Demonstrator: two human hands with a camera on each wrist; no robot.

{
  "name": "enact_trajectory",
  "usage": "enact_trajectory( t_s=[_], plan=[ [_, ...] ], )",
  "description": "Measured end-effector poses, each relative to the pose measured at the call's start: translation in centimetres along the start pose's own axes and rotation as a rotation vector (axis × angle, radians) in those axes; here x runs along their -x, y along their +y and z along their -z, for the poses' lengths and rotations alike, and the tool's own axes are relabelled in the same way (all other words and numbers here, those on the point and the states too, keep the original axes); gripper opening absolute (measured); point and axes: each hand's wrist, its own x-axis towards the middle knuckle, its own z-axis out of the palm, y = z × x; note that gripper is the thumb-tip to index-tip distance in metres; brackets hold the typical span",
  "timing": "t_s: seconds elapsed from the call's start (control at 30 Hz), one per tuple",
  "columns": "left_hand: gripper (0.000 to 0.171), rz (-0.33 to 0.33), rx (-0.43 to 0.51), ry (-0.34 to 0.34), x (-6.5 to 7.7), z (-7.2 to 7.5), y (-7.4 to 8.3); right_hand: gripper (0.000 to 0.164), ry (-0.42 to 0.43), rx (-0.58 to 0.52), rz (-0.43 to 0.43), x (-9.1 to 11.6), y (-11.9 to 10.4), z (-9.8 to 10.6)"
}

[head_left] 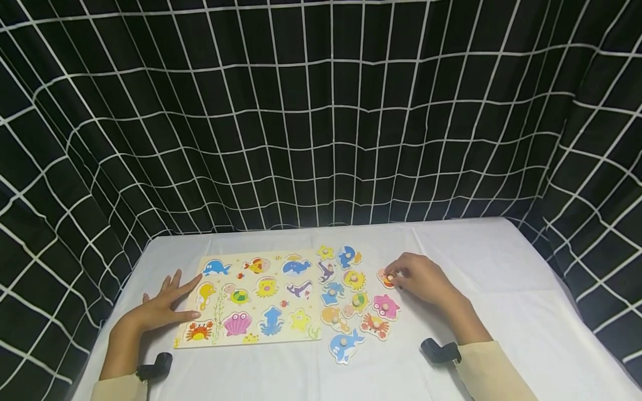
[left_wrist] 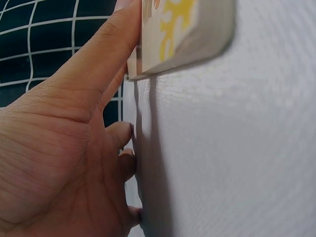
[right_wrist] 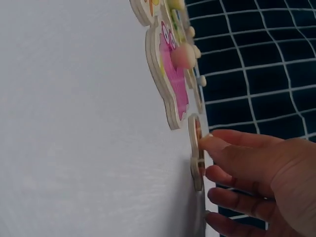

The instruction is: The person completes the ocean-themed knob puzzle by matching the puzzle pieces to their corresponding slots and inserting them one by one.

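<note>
My left hand (head_left: pixel 163 306) rests with spread, straight fingers on the left edge of a wooden sea-animal puzzle board (head_left: pixel 273 337). In the left wrist view its thumb (left_wrist: pixel 106 54) lies along the board's corner (left_wrist: pixel 197 44). Right of the loose pieces, my right hand (head_left: pixel 423 278) pinches the knob of an orange-and-red fish puzzle piece (head_left: pixel 385 277) between thumb and fingertips. In the right wrist view that fish piece (right_wrist: pixel 195 153) stands near the white cloth, and the pink shell piece (right_wrist: pixel 173 79) is just beyond it. Whether the fish piece touches the cloth I cannot tell.
Several knobbed pieces lie between board and right hand, among them a blue whale (head_left: pixel 345 346), a red crab (head_left: pixel 375 326), a pink shell (head_left: pixel 385 307) and a yellow star (head_left: pixel 325 252). A white cloth (head_left: pixel 501 267) covers the table. A black checked curtain (head_left: pixel 331 111) hangs behind.
</note>
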Motion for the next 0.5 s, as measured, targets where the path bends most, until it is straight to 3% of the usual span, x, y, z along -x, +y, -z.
enact_trajectory(
  t_s=[0.2,0.4,0.5],
  plan=[
    [0.102,-0.007,0.032,-0.010,-0.1,-0.2,-0.4,0.011,0.001,-0.013,0.031,0.1,0.5,-0.2],
    [0.102,-0.023,0.022,0.028,-1.0,-1.1,-2.4,0.008,0.017,0.003,0.033,0.0,0.6,-0.3],
    [0.102,-0.024,0.013,0.030,-1.1,-1.1,-2.6,0.011,0.020,0.015,0.012,0.1,0.7,-0.1]
  ],
)
